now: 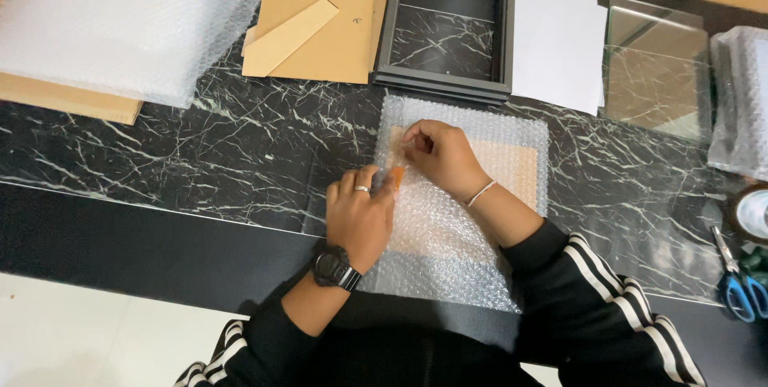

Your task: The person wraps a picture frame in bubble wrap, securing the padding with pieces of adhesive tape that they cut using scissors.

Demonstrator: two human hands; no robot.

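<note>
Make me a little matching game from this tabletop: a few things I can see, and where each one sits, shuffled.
Things:
1. scissors
2. black frame
3. glass pane
4. bubble-wrapped parcel

Places:
A. under the left hand and right hand
B. right edge, close to the person
C. far side, middle, beside the brown backing board
D. far side, right of the white sheet

Pairs: 1-B, 2-C, 3-D, 4-A

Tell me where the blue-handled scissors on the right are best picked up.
By the blue handle loops, coming from the near table edge: the scissors lie flat with the loops toward the person and the blades pointing away. The right hand is nearer, though both hands are on the bubble-wrapped package.
</note>
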